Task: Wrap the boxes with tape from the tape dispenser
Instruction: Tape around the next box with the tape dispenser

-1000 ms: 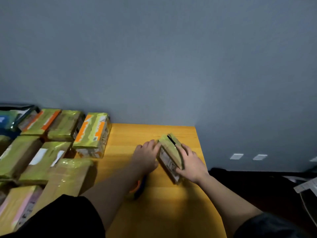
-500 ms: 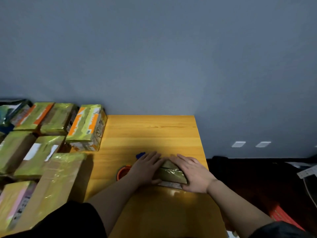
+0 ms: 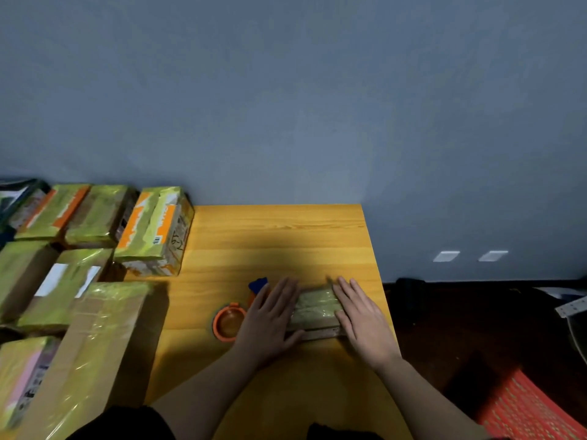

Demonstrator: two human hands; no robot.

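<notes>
While both palms lie flat, the small taped box (image 3: 316,308) sits on the wooden desk (image 3: 279,236), toward the desk's 4 o'clock corner, with its long side running 9 to 3. Left hand (image 3: 270,319) is spread over the box's 9 o'clock end, fingers straight and pointing to 12, grasping nothing, simply pressing down. Right hand (image 3: 362,319) mirrors it on the 3 o'clock end, fingers straight too, released and flat against the glossy tape. Between the two hands the yellow-green top of the box shows, shiny with wrap.

Just at 9 o'clock of the left hand lies the orange tape dispenser (image 3: 228,323), its round ring on the desk and a blue part poking out at 12 o'clock of the ring, partly hidden by the hand.

Out at 9 o'clock of the desk is a crowd of wrapped boxes (image 3: 95,214), one orange-printed box (image 3: 154,230) sitting on the desk's 10 o'clock corner, and a large brown carton (image 3: 95,344) nearer the person. Grey wall (image 3: 286,106) at 12.
</notes>
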